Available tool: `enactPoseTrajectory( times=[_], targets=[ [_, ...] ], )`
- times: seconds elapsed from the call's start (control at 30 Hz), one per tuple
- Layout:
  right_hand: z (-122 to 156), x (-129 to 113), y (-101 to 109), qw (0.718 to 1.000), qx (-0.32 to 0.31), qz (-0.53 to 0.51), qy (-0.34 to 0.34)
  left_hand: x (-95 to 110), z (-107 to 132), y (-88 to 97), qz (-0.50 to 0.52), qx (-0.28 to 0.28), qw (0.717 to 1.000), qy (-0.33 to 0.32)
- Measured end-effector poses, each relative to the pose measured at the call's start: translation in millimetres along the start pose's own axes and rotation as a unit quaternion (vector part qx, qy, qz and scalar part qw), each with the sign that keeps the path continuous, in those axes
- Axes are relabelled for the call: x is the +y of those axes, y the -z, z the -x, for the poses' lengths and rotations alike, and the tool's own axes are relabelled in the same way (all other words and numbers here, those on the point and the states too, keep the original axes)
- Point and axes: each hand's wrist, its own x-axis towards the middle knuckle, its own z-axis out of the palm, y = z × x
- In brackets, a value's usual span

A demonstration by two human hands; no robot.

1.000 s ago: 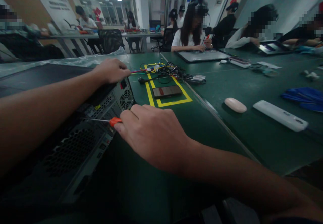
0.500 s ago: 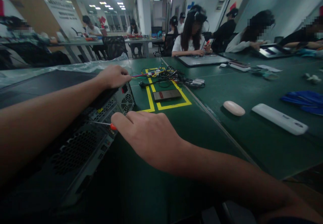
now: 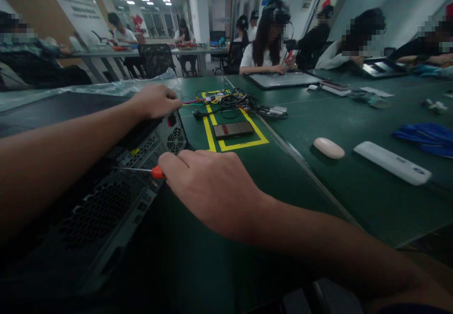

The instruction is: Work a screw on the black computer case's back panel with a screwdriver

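Observation:
A black computer case [image 3: 99, 215] lies at the left with its vented rear panel turned toward me. My right hand [image 3: 212, 186] is closed around the orange handle of a screwdriver [image 3: 156, 172]. The screwdriver's thin metal shaft points left to the rear panel; its tip is hard to make out in the dark there. At the far top corner of the case, my left hand [image 3: 155, 101] grips the edge with curled fingers. Their tips are partly hidden. Past that hand lies a tangle of cables [image 3: 240, 102] with coloured wires.
A phone [image 3: 233, 129] lies inside yellow tape [image 3: 244, 145] on the green table [image 3: 304, 219]. To the right are a pale oval case [image 3: 329, 148], a white power bank [image 3: 392, 162] and a blue bundle [image 3: 424, 138]. Plastic film [image 3: 123, 83] lies behind the computer case. Several people sit beyond.
My right hand has shifted slightly right relative to the case, and more of the orange handle shows. My left hand stays on the case's corner. The view has tilted a little.

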Motion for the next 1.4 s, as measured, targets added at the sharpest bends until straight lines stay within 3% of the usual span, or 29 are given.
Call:
enactPoseTrajectory(
  times=[0.1, 0.33, 1.13, 1.4],
  targets=[
    [0.4, -0.1, -2.9, 1.000, 0.010, -0.005, -0.007, 4.5, 2.7, 1.4, -0.043, 0.015, 0.999, 0.018],
    [-0.3, -0.9, -6.6, 1.000, 0.006, -0.025, -0.010, 11.8, 7.0, 2.2, -0.036, 0.019, 0.999, 0.031],
    [-1.0, 4.4, 1.7, 1.000, -0.030, -0.003, -0.006, 12.9, 7.1, 4.3, -0.032, 0.015, 0.999, 0.035],
    [0.0, 3.8, 2.3, 1.000, -0.013, -0.007, 0.002, 11.8, 6.0, 2.8, -0.029, 0.018, 0.998, 0.044]
  ],
)
